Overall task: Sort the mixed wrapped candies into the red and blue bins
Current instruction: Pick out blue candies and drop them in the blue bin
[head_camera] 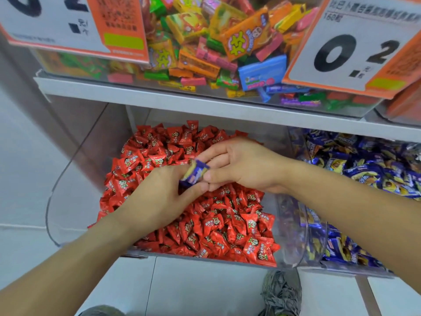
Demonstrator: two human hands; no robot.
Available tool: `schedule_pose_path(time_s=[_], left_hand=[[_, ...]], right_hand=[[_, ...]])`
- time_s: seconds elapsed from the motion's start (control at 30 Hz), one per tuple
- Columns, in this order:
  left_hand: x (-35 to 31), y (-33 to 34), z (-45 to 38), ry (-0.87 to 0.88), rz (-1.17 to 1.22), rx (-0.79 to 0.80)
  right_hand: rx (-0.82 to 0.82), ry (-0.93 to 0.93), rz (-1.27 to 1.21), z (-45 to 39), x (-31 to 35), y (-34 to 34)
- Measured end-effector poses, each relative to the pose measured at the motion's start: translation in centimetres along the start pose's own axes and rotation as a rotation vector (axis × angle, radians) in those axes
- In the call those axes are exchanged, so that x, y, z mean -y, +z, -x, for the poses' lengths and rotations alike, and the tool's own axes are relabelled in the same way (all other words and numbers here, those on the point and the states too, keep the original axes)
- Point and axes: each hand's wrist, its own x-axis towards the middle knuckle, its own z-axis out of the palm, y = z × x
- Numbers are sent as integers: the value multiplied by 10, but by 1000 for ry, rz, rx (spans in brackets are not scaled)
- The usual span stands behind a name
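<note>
One blue foil-wrapped candy (194, 173), print blurred, is being pinched between left hand (157, 197) and right hand (241, 165) fingers over clear bin of red wrapped candies (218, 224); price card (355, 53) is reading "0.2".

Blue-wrapped candy (194, 174), tilted, above the red-candy bin (68, 179); blue-candy bin (314, 236) at its 3 o'clock, both clear-walled and heaped full.

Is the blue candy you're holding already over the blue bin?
No, the blue candy, pinched between the left hand and right hand, is above the red bin; the blue bin lies to the right.
</note>
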Motion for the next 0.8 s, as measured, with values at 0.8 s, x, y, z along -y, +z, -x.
schedule_pose_path(time_s=[0.8], left_hand=[[19, -8, 6, 28, -9, -11]], right_hand=[[5, 142, 1233, 12, -1, -30]])
